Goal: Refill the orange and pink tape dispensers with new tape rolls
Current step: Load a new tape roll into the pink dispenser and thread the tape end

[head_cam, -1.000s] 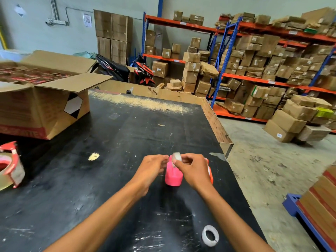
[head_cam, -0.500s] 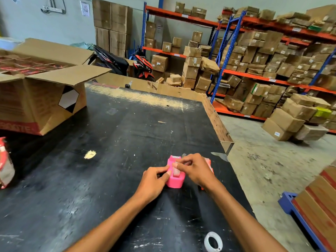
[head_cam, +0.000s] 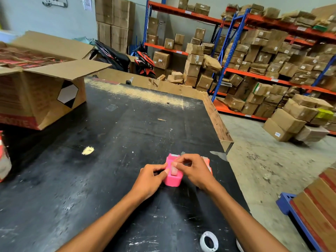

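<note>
A small pink tape dispenser (head_cam: 172, 180) stands on the black table (head_cam: 109, 170). A clear tape roll (head_cam: 174, 170) sits in its slot. My left hand (head_cam: 151, 179) grips the dispenser's left side, thumb on its edge. My right hand (head_cam: 193, 170) pinches the roll from above and the right. Just behind my right hand, an orange dispenser (head_cam: 207, 163) shows only as a sliver. A white empty tape core (head_cam: 209, 240) lies near the table's front edge.
A large open cardboard box (head_cam: 41, 99) stands at the table's back left. A big red packing-tape dispenser (head_cam: 4, 159) pokes in at the left edge. The table's right edge (head_cam: 218, 124) drops to concrete floor; shelving with cartons lies beyond.
The tape roll, held above the pink dispenser a second ago, has gone down into its slot. Both hands lowered with it. The camera tilted, shifting the view.
</note>
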The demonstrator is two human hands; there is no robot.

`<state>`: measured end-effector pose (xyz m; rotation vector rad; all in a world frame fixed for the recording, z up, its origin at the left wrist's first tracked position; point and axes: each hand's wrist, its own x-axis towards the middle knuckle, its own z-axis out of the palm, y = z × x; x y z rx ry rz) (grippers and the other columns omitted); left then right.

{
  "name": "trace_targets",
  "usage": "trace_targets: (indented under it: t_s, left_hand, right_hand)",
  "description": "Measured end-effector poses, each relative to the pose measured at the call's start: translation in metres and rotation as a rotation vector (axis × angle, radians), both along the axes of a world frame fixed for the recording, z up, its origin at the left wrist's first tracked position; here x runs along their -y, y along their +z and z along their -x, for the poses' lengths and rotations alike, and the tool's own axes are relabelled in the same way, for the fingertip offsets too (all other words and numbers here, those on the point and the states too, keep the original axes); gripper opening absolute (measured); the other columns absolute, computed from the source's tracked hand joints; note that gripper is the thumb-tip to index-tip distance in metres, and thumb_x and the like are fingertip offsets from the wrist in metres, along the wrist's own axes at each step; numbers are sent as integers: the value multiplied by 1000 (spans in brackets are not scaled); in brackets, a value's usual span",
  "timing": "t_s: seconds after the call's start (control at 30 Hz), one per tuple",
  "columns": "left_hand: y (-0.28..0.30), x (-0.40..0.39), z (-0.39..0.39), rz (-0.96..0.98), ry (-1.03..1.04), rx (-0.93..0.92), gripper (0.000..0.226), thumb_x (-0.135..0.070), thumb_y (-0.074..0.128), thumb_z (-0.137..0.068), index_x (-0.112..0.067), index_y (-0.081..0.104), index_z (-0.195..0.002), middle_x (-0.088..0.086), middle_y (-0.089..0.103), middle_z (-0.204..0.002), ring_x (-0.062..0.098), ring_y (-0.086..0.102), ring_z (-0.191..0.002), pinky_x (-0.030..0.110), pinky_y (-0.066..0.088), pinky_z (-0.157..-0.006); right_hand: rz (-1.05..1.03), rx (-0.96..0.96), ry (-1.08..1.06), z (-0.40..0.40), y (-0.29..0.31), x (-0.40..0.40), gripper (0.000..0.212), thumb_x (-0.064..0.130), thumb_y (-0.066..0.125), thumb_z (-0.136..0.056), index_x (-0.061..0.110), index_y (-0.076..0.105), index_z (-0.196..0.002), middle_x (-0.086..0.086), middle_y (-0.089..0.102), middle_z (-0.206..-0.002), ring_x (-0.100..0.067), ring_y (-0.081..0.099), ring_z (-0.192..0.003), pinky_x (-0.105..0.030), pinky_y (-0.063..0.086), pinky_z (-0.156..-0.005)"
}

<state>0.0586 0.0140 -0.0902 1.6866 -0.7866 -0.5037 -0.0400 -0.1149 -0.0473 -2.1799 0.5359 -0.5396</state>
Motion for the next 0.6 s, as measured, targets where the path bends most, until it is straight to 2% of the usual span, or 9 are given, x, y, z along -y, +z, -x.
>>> trace_targets:
  t_s: [0.07,0.17,0.33,0.47,0.6]
  left_hand:
    - [0,0,0,-4,4,4,34,-17,64,-87,-11,64,-120,3,66,-125,5,59,-113,17,42,-97]
    - [0,0,-1,-8,0,16,34,-16,65,-86,-11,65,-120,2,67,-124,5,60,-113,18,43,-97]
    - [0,0,0,2,-12,16,33,-19,64,-87,-12,65,-119,2,67,-123,5,60,-113,23,44,-103]
    - [1,-1,-1,6,-20,4,31,-20,64,-86,-13,67,-117,0,69,-122,4,61,-112,28,45,-104]
    - [1,-1,-1,-2,-28,8,31,-20,65,-86,-14,67,-117,-1,70,-119,2,62,-111,30,47,-104]
  right_hand:
    - [0,-31,15,-1,2,4,15,11,75,-75,6,67,-87,-12,69,-88,-17,61,-81,-38,51,-81]
    - [12,-131,50,-3,3,9,42,14,79,-72,8,64,-112,-11,67,-98,-16,59,-87,-30,50,-84]
    - [88,-175,84,-9,11,17,27,17,83,-68,7,71,-90,0,64,-82,-10,56,-74,-23,46,-71]
    - [17,-230,156,-16,18,18,38,8,80,-70,5,67,-106,-2,62,-83,-11,53,-73,-25,47,-72]
    - [92,-347,188,-20,22,25,35,17,78,-73,9,70,-106,6,59,-79,-6,50,-68,-24,43,-70]
